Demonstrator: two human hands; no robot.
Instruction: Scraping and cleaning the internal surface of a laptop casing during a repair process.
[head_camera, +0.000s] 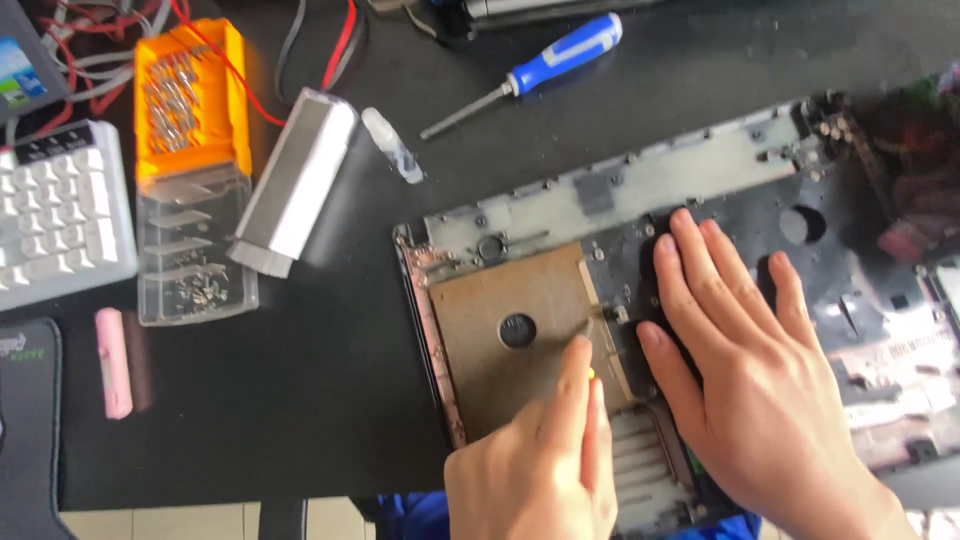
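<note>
An opened laptop base (640, 185) lies bottom-up on a black table, with a brown panel (490, 300) at its left end. My left hand (530, 470) comes in from the bottom edge, closed on a thin tool with a yellow spot (592, 375). The tool's tip touches the brown panel's right edge. My right hand (760, 380) lies flat, palm down, on the dark inner part of the base, fingers spread and pointing up-left.
A blue-handled screwdriver (560, 60) lies beyond the base. To the left are a small clear bottle (392, 145), a silver block (295, 180), an orange and clear screw box (190, 120), a white keypad (60, 215), a pink bar (113, 362) and red wires (340, 40).
</note>
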